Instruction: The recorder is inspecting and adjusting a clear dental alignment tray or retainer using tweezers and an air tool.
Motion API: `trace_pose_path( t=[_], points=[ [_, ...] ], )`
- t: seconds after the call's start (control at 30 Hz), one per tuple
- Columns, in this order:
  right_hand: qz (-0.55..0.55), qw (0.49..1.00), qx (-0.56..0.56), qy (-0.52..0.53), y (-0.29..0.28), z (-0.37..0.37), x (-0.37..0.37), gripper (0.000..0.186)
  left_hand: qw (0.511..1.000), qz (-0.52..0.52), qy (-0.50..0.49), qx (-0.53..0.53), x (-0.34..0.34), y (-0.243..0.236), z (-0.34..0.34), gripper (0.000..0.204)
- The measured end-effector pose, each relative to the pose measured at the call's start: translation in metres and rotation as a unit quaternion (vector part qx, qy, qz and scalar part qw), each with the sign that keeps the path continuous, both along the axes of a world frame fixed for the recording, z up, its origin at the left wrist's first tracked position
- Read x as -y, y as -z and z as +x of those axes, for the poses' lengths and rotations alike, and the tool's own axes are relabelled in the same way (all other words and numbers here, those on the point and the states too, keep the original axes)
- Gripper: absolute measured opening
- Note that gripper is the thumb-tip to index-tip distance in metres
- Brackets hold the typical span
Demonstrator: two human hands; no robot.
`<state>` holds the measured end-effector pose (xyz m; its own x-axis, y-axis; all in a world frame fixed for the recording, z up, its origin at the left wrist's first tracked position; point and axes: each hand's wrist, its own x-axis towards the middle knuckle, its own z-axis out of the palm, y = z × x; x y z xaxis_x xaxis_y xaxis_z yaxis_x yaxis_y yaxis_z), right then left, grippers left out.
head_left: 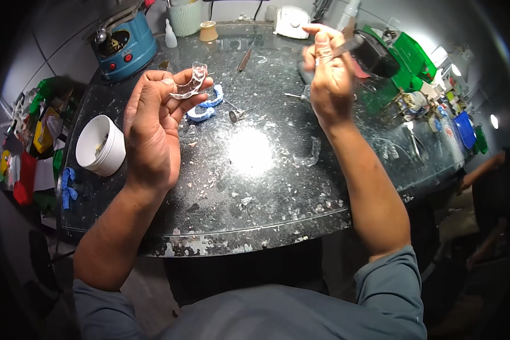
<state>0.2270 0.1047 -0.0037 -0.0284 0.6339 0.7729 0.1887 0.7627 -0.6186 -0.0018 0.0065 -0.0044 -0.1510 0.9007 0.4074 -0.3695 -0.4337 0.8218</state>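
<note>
Evidently, in the head view, the left hand (152,127) is pinching a clear dental tray (191,89) between thumb and fingers, raised over the black worktop (209,192). Blue arch-shaped pieces (202,115) are lying just to the right of those fingers, and a white tub (115,152) is standing beside the wrist. The right hand (331,79) is hovering well apart, thumb pressing against curled fingers, apparently gripping a blurred grey strip (348,46); what it is, I cannot tell. Another clear arch (310,154) is resting on the worktop nearer the right forearm. The held tray is looking very light, thin-walled and springy, probably smooth enough to slip and liable to crack under twisting, so its thicker curved walls are offering the safest hold, pinched gently.
</note>
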Motion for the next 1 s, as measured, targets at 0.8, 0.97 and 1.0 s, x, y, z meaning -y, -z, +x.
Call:
trace_pose_path(
  t=[0.8, 0.97, 1.0],
  points=[
    [-0.06, 0.98, 0.188, -0.031, 0.014, -0.02, 0.026, 0.023, 0.916, 0.184, -0.159, -0.319, -0.056, 0.041, -0.008, 0.016],
    [-0.1, 0.968, 0.128, -0.193, 0.02, -0.072, 0.06, 0.034, 0.99, 0.073, 0.115, -0.028, -0.039, 0.037, -0.005, 0.037],
    [-0.089, 0.97, 0.141, -0.179, 0.024, -0.069, 0.059, 0.035, 0.987, 0.099, 0.12, -0.032, -0.046, 0.04, -0.002, 0.035]
  ],
)
